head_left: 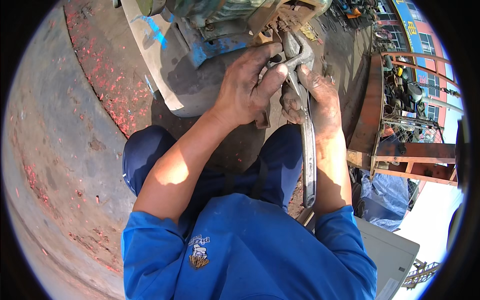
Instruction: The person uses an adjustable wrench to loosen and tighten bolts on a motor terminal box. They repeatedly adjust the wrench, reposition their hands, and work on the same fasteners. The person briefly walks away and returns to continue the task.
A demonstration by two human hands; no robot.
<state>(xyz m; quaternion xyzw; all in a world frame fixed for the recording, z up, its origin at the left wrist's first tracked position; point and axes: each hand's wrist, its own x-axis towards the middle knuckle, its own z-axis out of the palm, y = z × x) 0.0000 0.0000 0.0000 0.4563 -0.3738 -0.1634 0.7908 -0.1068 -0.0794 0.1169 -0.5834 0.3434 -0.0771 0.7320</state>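
A long metal adjustable wrench (308,150) is between my hands, its jaw end up at the machine and its handle running down toward my lap. My right hand (321,95) grips it just below the head, thumb on the front and fingers curled around behind the handle. My left hand (248,82) pinches at the head from the other side, its thumb pressed near the jaw. Beyond the jaws is a worn green machine casing (220,22) with blue paint marks and a dirty, rusty opening (287,19). Whether the jaws sit on a fastener cannot be made out.
A pale metal plate (182,102) lies under the machine, in front of my knees. Red paint flakes (112,95) are scattered over the ground at left. To the right stand a rusty orange metal frame (362,120) with piled parts, a blue tarp (385,197) and a grey cabinet (385,245).
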